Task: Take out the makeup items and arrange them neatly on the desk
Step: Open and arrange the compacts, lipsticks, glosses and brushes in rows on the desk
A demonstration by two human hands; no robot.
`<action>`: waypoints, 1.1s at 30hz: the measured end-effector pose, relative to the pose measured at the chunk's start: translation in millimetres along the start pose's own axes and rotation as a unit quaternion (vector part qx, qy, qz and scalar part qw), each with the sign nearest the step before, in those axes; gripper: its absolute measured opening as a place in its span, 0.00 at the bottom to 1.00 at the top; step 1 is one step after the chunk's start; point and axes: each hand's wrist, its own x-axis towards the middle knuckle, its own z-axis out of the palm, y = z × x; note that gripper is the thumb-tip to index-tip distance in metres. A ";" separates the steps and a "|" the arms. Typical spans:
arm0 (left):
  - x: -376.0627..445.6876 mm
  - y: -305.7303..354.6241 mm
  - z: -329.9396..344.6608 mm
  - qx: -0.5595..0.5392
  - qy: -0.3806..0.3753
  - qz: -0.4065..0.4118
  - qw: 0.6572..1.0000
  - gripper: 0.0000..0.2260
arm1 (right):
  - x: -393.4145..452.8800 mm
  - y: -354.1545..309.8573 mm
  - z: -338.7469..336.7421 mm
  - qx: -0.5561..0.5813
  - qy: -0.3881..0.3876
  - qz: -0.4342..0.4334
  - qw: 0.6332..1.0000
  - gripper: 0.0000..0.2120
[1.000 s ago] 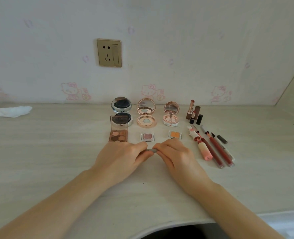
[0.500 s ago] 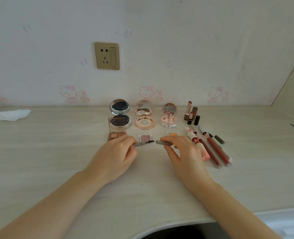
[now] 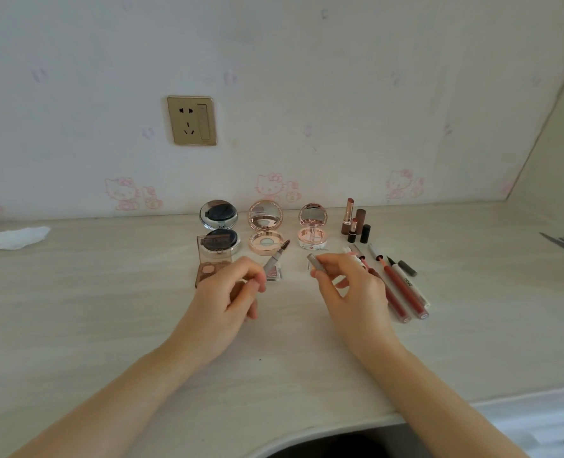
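Left grip [image 3: 231, 292] pinches brow brush [image 3: 275, 256] | right grip [image 3: 350, 285] pinches cap [image 3: 315, 261] | now farther apart

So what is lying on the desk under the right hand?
Under the right hand, the pink and white tube shows only its far end, and the red lip pencils run partly beneath it. Whether the orange pan is there cannot be seen.

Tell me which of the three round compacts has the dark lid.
The leftmost compact, silver-rimmed, beside the wall-side end of the brown eyeshadow palette. The other two are rose-gold and pink.
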 end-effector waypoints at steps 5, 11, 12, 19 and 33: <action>7.0 6.0 8.3 -0.109 0.008 -0.036 0.993 0.10 | -1.6 1.5 -16.6 0.031 0.006 -0.005 0.999 0.07; 23.0 18.2 43.6 -0.026 -0.041 -0.003 0.999 0.11 | 13.1 25.9 -68.3 0.018 0.006 0.018 1.000 0.10; 27.0 23.1 53.0 -0.019 -0.049 0.004 0.999 0.10 | 18.5 33.6 -77.0 0.012 0.010 0.032 0.999 0.10; 62.2 59.1 132.1 0.077 -0.093 0.071 0.990 0.09 | 44.3 99.5 -129.9 -0.067 0.029 0.098 0.992 0.06; 115.0 79.8 229.8 0.282 -0.146 0.113 0.942 0.18 | 66.4 159.9 -150.0 -0.168 -0.010 0.110 0.980 0.05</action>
